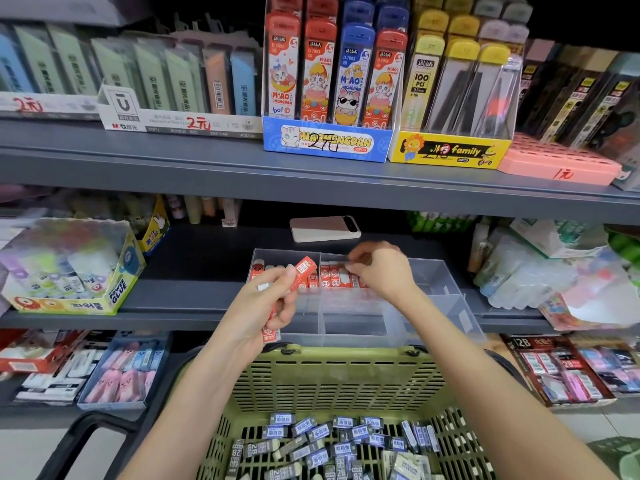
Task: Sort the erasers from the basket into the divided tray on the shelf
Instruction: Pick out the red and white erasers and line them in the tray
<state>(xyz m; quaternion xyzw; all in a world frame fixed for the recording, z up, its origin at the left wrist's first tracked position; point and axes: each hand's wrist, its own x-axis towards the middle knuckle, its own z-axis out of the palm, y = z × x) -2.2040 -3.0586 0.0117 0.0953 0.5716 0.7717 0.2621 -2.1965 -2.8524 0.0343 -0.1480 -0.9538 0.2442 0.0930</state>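
While the left hand (266, 299) clenches several red erasers (304, 270) over the clear divided tray (446, 306) on the shelf (194, 292), right hand (379, 270) fingers curled at the tray's packed row (332, 277) – grasp unclear – grey-sleeved erasers (311, 434) heaped in the green basket (311, 382) below.

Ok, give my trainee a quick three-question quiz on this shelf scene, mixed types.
1. True or false: the left hand holds red erasers.
2. In the basket, the loose erasers are mostly: A red, B grey, C pink.
3. Which hand reaches into the tray?

Key: 1 true; 2 B; 3 right hand.
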